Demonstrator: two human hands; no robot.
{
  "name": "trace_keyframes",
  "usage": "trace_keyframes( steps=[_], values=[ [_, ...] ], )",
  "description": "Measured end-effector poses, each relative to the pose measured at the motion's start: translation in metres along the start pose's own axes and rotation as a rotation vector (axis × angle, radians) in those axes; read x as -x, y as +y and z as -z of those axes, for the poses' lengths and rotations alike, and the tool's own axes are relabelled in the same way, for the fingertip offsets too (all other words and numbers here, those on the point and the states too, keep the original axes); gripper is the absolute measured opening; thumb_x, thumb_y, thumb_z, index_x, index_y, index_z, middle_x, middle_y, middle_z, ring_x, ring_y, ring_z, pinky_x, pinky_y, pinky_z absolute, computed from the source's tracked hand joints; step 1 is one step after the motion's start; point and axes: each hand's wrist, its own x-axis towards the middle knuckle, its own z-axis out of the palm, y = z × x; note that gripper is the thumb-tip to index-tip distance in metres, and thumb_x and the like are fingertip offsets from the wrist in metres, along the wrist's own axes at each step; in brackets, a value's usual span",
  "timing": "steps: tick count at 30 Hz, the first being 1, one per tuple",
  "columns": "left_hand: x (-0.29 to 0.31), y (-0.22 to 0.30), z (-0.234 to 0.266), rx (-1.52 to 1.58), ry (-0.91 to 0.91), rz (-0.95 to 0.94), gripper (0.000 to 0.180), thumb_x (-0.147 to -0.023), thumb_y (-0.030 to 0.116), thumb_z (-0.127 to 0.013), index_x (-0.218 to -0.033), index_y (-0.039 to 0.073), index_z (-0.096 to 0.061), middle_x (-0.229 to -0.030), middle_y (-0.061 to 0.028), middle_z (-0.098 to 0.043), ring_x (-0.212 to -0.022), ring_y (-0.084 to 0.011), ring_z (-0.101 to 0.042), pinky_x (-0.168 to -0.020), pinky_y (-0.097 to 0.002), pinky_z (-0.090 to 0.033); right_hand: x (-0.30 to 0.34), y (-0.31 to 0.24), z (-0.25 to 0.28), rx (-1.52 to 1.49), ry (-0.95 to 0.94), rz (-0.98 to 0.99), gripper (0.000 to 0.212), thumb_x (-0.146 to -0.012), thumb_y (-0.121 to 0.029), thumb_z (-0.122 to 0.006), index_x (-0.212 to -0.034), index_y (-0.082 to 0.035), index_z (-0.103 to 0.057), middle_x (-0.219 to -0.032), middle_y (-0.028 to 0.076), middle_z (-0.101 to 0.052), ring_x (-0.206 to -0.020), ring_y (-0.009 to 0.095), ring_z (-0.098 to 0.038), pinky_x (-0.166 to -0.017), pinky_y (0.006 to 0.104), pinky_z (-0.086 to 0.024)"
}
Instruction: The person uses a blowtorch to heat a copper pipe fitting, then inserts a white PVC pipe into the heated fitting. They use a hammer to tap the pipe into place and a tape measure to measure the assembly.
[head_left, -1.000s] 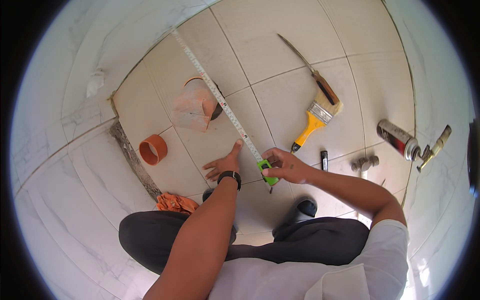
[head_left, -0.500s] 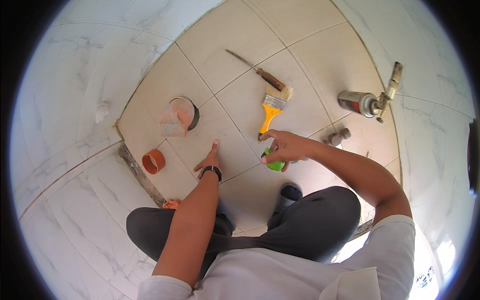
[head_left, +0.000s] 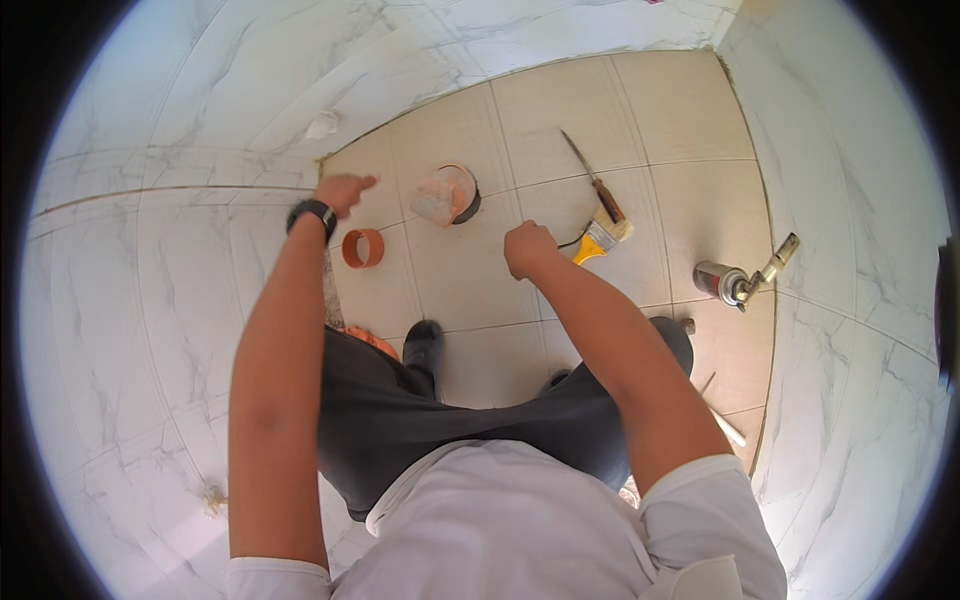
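My left hand [head_left: 345,192], with a dark watch on its wrist, is held over the floor near the far left corner. Its index finger is stretched out and the hand looks open. An orange ring-shaped pipe piece [head_left: 363,249] lies just below it. To its right is a round cup-like container [head_left: 447,194] smeared with orange and white. My right hand [head_left: 530,250] is closed in a fist, its contents hidden; a thin dark line shows beside it. Close to its right lies a yellow-handled paintbrush [head_left: 598,240], partly behind my forearm. A brown-handled pointed tool [head_left: 605,197] touches the bristles.
A gas canister with a torch head [head_left: 722,283] lies by the right wall. Near my right knee are part of a metal tool [head_left: 688,326] and a white strip [head_left: 728,428]. An orange cloth-like item [head_left: 370,340] sits by my left leg. Marble-patterned walls [head_left: 420,50] enclose the tiled floor.
My view has shifted as I rise and lean. My left hand has moved to the far left, past the orange ring. My right hand has closed, and the green object it held no longer shows.
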Motion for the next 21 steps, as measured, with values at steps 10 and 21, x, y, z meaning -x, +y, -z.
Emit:
trace_keyframes(
  steps=[10, 21],
  values=[
    [0.061, -0.005, 0.108, 0.036, 0.177, -0.411, 0.054, -0.086, 0.034, -0.078, -0.125, -0.002, -0.065, -0.119, -0.0212, -0.069, -0.112, -0.0317, -0.066, -0.099, -0.0384, -0.05, -0.035, -0.043, -0.088, 0.127, 0.089, -0.542, 0.032, -0.093, -0.017, -0.061, -0.119, -0.004, -0.072, -0.122, 0.022, -0.064, -0.102, 0.047, -0.067, -0.066, 0.0624, -0.06],
    [-0.094, -0.153, -0.013, -0.011, -0.244, -0.396, 0.056, -0.087, 0.037, -0.078, -0.127, 0.0, -0.064, -0.12, -0.021, -0.068, -0.11, -0.0298, -0.067, -0.094, -0.0379, -0.053, -0.071, -0.023, -0.008, 0.051, 0.051, -0.4, 0.02, -0.084, -0.017, -0.069, -0.1, -0.009, -0.077, -0.103, 0.01, -0.076, -0.096, 0.035, -0.073, -0.076, 0.0477, -0.059]
  ],
)
